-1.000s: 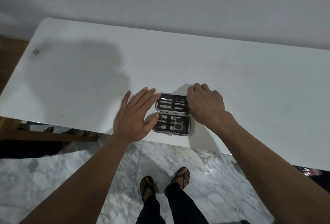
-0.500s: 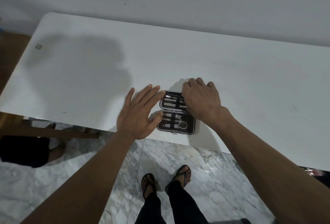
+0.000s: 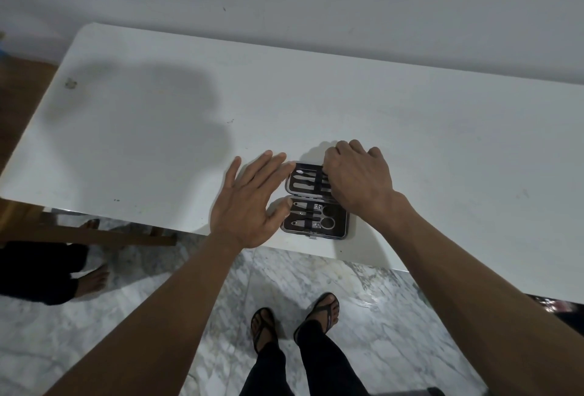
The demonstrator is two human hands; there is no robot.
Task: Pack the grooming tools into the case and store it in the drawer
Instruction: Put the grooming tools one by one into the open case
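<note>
A small grooming case (image 3: 316,218) lies open flat near the front edge of the white table (image 3: 442,158). Its dark lining holds several metal tools under elastic straps, with scissors in the near half and slim tools in the far half. My left hand (image 3: 249,203) lies flat with fingers spread at the case's left side, its thumb touching the near half's left edge. My right hand (image 3: 357,177) curls over the right part of the far half, its fingertips on the tools there. What the fingers pinch is hidden. No drawer is in view.
A grey wall runs along the table's far edge. Marble floor lies below the front edge, with my sandalled feet (image 3: 294,323). Another person's bare foot (image 3: 91,282) and a wooden frame (image 3: 94,234) sit at the left under the table.
My right hand has crept left over the far half of the case, covering more of its tools. My left hand has stayed flat beside the case.
</note>
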